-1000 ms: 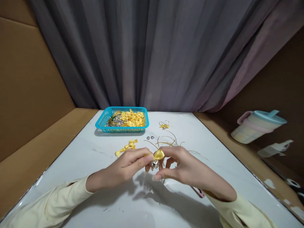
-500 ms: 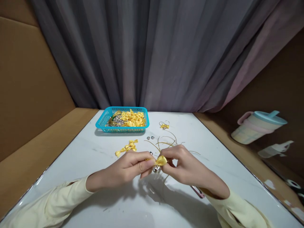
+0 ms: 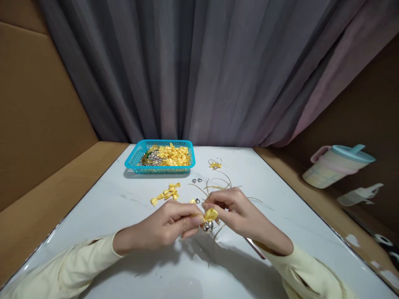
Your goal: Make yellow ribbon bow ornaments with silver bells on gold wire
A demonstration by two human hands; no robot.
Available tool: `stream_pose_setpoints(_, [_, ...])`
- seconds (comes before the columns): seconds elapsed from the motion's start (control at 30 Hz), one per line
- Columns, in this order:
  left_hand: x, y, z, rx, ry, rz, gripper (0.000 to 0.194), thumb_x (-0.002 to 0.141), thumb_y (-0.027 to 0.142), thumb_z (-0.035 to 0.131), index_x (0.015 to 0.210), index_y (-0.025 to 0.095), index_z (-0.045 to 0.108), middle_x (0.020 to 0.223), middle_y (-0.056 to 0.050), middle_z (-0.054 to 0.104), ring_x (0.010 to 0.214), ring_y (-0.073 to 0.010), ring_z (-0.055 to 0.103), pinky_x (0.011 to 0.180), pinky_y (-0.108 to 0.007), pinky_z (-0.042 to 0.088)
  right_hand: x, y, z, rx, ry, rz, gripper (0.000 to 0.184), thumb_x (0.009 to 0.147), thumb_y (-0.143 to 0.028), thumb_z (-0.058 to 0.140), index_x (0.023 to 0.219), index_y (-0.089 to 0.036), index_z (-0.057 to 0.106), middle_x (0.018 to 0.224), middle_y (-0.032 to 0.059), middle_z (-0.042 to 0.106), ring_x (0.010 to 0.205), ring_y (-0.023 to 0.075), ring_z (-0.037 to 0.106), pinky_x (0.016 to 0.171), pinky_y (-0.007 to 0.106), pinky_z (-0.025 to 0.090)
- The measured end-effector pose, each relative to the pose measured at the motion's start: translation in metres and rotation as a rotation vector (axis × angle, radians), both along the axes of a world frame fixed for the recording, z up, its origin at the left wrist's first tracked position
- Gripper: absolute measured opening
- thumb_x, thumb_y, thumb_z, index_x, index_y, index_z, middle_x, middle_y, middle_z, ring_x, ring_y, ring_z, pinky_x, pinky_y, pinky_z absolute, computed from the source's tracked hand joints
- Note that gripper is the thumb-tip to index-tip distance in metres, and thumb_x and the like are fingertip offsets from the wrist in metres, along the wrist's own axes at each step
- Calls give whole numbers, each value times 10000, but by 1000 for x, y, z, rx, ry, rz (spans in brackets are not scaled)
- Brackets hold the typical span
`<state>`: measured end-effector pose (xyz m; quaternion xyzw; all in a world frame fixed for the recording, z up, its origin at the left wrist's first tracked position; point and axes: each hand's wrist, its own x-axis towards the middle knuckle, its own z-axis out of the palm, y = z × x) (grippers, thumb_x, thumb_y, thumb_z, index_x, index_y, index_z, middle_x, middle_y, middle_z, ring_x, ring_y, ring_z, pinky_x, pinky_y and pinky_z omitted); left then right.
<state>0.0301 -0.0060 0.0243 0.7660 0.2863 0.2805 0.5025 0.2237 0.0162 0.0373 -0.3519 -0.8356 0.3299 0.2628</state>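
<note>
My left hand is closed, pinching a yellow satin bow between thumb and fingers. A silver jingle bell hangs just under the bow's knot. My right hand is closed too, its fingertips together just above the bow on a thin gold wire, which they largely hide. Beyond the hands lie loose gold wires, a few small silver bells and several yellow bows. One bow with a bell and looped wire rests farther back.
A blue plastic basket at the back holds yellow bows, silver bells and a bundle of gold wire. A pink-edged tool lies partly under my right wrist. To the right stand a lidded cup and a clear bottle.
My right hand's fingers have moved from beside the bow to just above it, with the fingertips nearer my left hand. The bow and bell have dipped slightly; my left hand still pinches the bow.
</note>
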Motion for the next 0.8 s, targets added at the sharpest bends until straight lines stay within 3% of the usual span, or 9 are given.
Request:
stream_pose_setpoints(0.17, [-1,0,1,-13,18,-11,359,941,307,359,610,175,400,554,45,411,503,-84,343,536,-231,305,3,4,1,-28,-24,-6,259,845,-217,480,640,-123,608,518,-31,464,493,70,379,480,197,295])
stream_pose_setpoints(0.3, [-1,3,5,-35,20,1,336,940,304,368,640,171,436,555,49,396,516,-86,349,544,-228,312,13,11,6,-269,-10,127,158,774,-282,628,752,-126,617,550,-42,495,488,62,411,467,179,335])
stream_pose_setpoints(0.4, [0,6,7,-53,28,12,322,933,312,382,651,170,447,546,57,366,505,-84,326,513,-223,289,18,11,10,-474,14,198,275,659,-333,750,759,-142,580,563,-52,513,473,62,461,458,173,376])
stream_pose_setpoints(0.5, [0,8,6,-45,67,-22,329,932,315,381,645,168,447,556,58,375,510,-82,339,512,-216,293,19,8,11,-550,53,204,261,773,-386,644,730,-142,565,505,-50,506,410,56,460,423,169,365])
stream_pose_setpoints(0.6, [0,12,2,-23,112,4,339,940,340,372,677,164,495,603,45,448,556,-87,408,565,-216,341,17,5,10,-509,71,194,315,846,-401,551,675,-137,561,462,-41,498,391,58,461,432,177,371])
stream_pose_setpoints(0.73, [2,16,-4,110,131,371,243,927,353,410,891,183,580,841,-7,609,740,-134,532,664,-247,397,11,6,5,-315,36,-30,347,849,-389,536,601,-146,535,457,-35,496,354,53,410,380,178,317])
stream_pose_setpoints(0.8, [4,15,-4,131,133,460,253,922,359,416,940,189,602,902,-24,638,821,-161,557,703,-264,407,7,7,2,-164,-15,-147,365,860,-361,514,563,-149,529,442,-38,467,368,53,377,381,181,283])
